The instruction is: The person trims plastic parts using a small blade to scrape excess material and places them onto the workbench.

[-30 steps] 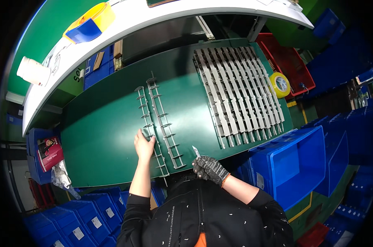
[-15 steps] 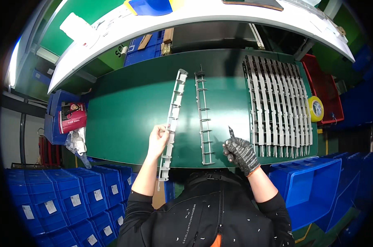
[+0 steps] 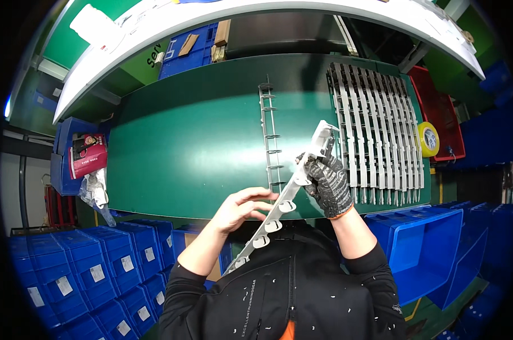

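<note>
A long light-grey plastic strip (image 3: 277,211) with ring-like clips along it slants from the rack of strips down towards my body. My right hand (image 3: 330,187), in a dark grey knitted glove, is closed round its upper part. My bare left hand (image 3: 238,211) is beside the middle of the strip, fingers stretched out and apart; its fingertips come close to the strip, and whether they touch it I cannot tell. A second, ladder-like grey strip (image 3: 263,120) lies lengthwise on the green table (image 3: 183,153), its near end partly hidden behind my left fingers and the held strip.
Several similar grey strips (image 3: 375,136) lie side by side at the right of the table, with a yellow tape roll (image 3: 428,139) and a red crate (image 3: 437,107) beyond. Blue bins (image 3: 420,255) stand near right, more blue crates (image 3: 92,272) near left. A white shelf (image 3: 256,16) spans the back.
The strip has passed from my left hand to my right and now slants to the right. My left hand has let go. The dark pointed tool in my right hand no longer shows.
</note>
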Demonstrator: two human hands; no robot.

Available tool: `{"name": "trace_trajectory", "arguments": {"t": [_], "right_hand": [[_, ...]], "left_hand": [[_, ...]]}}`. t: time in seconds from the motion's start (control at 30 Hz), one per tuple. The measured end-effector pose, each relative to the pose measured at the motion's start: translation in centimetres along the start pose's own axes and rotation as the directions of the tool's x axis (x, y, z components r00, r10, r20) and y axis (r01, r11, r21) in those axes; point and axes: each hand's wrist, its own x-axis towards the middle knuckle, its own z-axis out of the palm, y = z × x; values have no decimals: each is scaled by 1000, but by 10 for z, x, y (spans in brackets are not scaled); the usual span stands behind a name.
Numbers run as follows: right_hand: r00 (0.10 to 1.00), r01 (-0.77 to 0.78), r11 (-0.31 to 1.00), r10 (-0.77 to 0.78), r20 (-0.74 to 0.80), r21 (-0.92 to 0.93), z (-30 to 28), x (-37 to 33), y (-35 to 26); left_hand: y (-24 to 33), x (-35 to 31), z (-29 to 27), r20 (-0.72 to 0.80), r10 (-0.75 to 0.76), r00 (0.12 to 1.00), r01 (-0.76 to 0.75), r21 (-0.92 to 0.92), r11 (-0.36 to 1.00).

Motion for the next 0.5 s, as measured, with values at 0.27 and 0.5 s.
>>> {"name": "trace_trajectory", "arguments": {"t": [0.27, 0.5], "right_hand": [[991, 4, 968, -37, -127, -249, -25, -15, -3], [667, 640, 58, -538, 516, -766, -33, -24, -2]], "left_hand": [[10, 5, 28, -164, -154, 974, 142, -87, 986], [9, 6, 22, -75, -186, 980, 187, 8, 982]]}}
